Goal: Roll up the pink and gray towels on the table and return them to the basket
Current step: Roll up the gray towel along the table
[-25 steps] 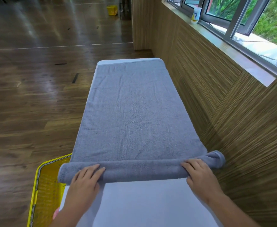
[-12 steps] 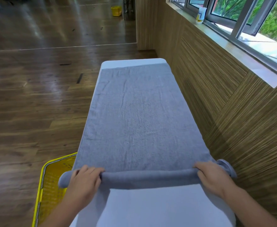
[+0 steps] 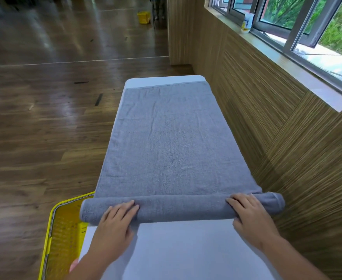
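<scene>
Long gray terry towel [image 3: 172,138]: roll now thicker; left hand [image 3: 115,223] and right hand [image 3: 251,217] lie flat, unclenched on it. Most still unrolled ahead of fingers.

The towel [image 3: 166,142] lies along the bench [image 3: 186,249], its near end rolled across the bench's width, with both roll ends overhanging the sides. The left hand [image 3: 115,221] rests on the roll near its left end, the right hand [image 3: 251,217] near its right end. The basket [image 3: 51,235] stands on the floor [image 3: 35,128], left of the bench's near end. A wall [image 3: 287,148] runs along the bench's right side.
</scene>
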`<act>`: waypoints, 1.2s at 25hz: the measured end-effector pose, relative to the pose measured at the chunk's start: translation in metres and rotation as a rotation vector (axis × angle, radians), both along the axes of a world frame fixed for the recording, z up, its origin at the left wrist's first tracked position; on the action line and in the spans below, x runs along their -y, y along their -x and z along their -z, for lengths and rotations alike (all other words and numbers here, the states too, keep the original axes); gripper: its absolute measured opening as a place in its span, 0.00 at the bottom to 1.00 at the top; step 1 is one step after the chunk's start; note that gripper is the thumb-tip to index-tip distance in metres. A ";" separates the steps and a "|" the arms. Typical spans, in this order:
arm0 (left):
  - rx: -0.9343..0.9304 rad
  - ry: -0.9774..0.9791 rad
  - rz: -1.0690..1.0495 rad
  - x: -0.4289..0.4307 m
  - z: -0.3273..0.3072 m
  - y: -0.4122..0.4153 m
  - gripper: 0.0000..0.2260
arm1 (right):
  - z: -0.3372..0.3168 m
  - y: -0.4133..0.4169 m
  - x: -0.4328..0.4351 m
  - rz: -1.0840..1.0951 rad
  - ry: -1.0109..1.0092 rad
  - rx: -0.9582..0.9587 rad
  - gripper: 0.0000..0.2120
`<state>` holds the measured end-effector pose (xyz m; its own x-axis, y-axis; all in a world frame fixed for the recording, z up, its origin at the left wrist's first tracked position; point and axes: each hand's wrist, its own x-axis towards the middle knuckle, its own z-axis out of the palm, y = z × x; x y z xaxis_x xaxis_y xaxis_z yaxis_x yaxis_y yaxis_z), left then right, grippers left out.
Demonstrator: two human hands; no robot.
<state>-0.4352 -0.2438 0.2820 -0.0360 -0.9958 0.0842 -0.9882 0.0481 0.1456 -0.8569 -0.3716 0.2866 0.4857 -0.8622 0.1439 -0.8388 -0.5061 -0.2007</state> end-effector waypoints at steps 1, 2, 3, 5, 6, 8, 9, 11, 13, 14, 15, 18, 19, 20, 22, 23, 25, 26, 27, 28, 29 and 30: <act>-0.025 -0.025 -0.054 0.002 -0.001 -0.002 0.24 | 0.003 -0.001 0.003 0.026 -0.004 0.013 0.24; -0.051 -0.044 -0.111 0.005 -0.003 -0.004 0.22 | 0.004 -0.002 0.006 0.037 -0.003 0.040 0.22; -0.071 -0.047 -0.142 0.010 -0.004 -0.006 0.21 | 0.003 -0.004 0.009 0.047 -0.003 0.069 0.20; -0.100 -0.050 -0.133 0.011 -0.007 -0.010 0.17 | -0.001 -0.003 0.010 0.033 -0.010 0.096 0.15; -0.102 -0.052 -0.106 0.007 -0.009 -0.012 0.15 | -0.004 0.000 0.007 0.023 -0.018 0.097 0.13; -0.091 -0.059 -0.053 -0.006 -0.015 -0.015 0.12 | -0.014 0.006 -0.002 -0.005 -0.060 0.061 0.11; -0.094 -0.065 -0.038 -0.012 -0.018 -0.016 0.12 | -0.019 0.009 -0.005 -0.013 -0.115 0.012 0.11; -0.115 -0.107 -0.031 -0.015 -0.026 -0.017 0.13 | -0.028 0.012 0.001 -0.015 -0.253 -0.134 0.15; -0.114 -0.139 -0.030 -0.003 -0.033 -0.018 0.15 | -0.030 0.008 0.017 -0.001 -0.330 -0.195 0.15; -0.093 -0.133 -0.047 0.007 -0.034 -0.020 0.15 | -0.027 0.004 0.025 0.022 -0.352 -0.182 0.14; -0.064 -0.121 -0.081 0.018 -0.035 -0.022 0.15 | -0.026 0.000 0.032 0.060 -0.359 -0.158 0.11; 0.034 -0.026 -0.189 0.044 -0.036 -0.022 0.13 | -0.022 -0.010 0.043 0.154 -0.202 -0.009 0.06; 0.018 0.040 -0.202 0.046 -0.037 -0.017 0.10 | -0.021 -0.013 0.041 0.141 -0.113 0.061 0.06; -0.014 0.108 -0.188 0.045 -0.038 -0.008 0.08 | -0.022 -0.016 0.035 0.088 -0.031 0.117 0.05; -0.032 0.150 -0.073 0.033 -0.034 0.008 0.08 | -0.022 -0.021 0.017 -0.056 0.043 0.141 0.05; -0.015 0.109 -0.012 0.024 -0.027 0.012 0.12 | -0.020 -0.021 0.007 -0.094 0.039 0.128 0.07; 0.023 -0.006 0.025 0.008 -0.009 0.012 0.21 | -0.011 -0.018 -0.007 -0.073 0.000 0.062 0.18; 0.039 -0.034 0.003 0.005 -0.003 0.007 0.24 | -0.006 -0.016 -0.008 -0.045 -0.006 0.034 0.22; 0.035 -0.048 -0.032 0.006 -0.002 0.003 0.24 | -0.003 -0.015 -0.005 -0.021 -0.007 0.021 0.24; 0.016 -0.059 -0.071 0.010 -0.003 0.002 0.23 | -0.002 -0.016 -0.001 -0.005 0.001 0.019 0.24; -0.003 -0.055 -0.103 0.013 -0.006 0.002 0.21 | -0.003 -0.017 0.002 0.007 0.001 0.026 0.22; -0.025 -0.037 -0.130 0.016 -0.010 0.002 0.17 | -0.006 -0.018 0.006 0.015 0.003 0.043 0.20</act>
